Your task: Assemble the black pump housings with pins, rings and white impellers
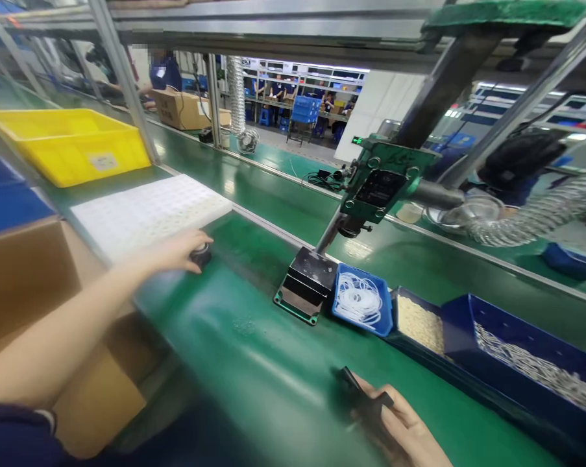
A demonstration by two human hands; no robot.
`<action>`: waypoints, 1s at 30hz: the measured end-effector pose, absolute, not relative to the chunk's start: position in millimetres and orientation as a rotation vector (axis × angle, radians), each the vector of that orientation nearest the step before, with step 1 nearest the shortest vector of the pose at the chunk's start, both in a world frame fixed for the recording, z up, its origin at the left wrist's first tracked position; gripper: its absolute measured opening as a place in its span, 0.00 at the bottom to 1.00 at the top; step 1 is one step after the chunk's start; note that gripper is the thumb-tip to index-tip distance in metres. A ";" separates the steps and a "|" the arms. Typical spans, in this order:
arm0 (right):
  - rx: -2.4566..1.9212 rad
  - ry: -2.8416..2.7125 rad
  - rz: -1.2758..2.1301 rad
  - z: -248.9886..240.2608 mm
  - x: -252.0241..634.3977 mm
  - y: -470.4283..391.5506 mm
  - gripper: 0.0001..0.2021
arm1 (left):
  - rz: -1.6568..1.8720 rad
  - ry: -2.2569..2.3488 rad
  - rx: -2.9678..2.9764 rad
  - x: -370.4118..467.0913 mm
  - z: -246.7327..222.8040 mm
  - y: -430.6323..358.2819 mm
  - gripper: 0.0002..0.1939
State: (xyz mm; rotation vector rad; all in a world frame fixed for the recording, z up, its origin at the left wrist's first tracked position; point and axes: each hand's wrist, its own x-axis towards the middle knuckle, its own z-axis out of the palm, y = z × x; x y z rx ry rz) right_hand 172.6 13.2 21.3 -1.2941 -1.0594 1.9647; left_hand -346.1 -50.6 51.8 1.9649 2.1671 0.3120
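My left hand reaches far forward over the bench, its fingers curled around a small dark round part beside a white sheet with rows of faint marks. At the lower right, my right hand grips a black angular part with two projecting ends; blur keeps its exact kind unclear. Between the hands stands a green hand press with a black block at its base. Right of the block, a blue tray holds white rings or loops.
A bin of small cream-coloured pieces and a dark blue bin of metal pieces line the right side. Back left is a yellow crate. An open cardboard box sits below the bench's left edge. A co-worker is farther back.
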 end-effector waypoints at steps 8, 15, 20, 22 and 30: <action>-1.168 -1.123 1.903 28.9 142.3 26.3 0.17 | 0.653 1.357 2.068 -177.1 27.6 -48.9 0.40; -1.030 -1.137 1.739 49.1 107.6 40.6 0.16 | 0.901 1.173 1.823 -99.6 -4.4 -25.6 0.50; -0.999 -1.106 1.759 46.8 83.6 37.0 0.14 | 0.927 1.139 1.721 -102.5 -6.1 -25.6 0.50; -1.032 -1.150 1.762 42.6 77.0 35.0 0.14 | 0.927 1.144 1.679 -104.6 -6.1 -25.3 0.50; -1.101 -1.454 1.478 34.6 74.0 31.6 0.12 | 0.960 1.112 1.645 -105.6 -11.6 -21.8 0.51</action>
